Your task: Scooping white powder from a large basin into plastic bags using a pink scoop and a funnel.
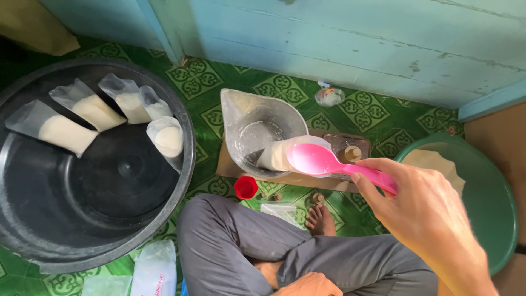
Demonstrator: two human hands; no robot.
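My right hand (pixel 424 214) grips the handle of a pink plastic spoon (pixel 318 160), whose bowl hovers over a small plastic bag of pale flour (pixel 274 154). That bag leans in a clear scoop-shaped bowl (pixel 246 118) standing on a small scale (pixel 342 147). My left hand (pixel 309 285) rests low on my lap by my crossed legs in grey trousers, fingers curled, nothing visible in it. Several filled bags of flour (pixel 66 133) lean inside a large black basin (pixel 93 219) at the left.
A green basin (pixel 493 203) with pale flour sits at the right. A red cap (pixel 246 187) lies on the green patterned floor beside my knee. Plastic packets (pixel 155 271) lie at the bottom left. A blue wooden wall runs behind.
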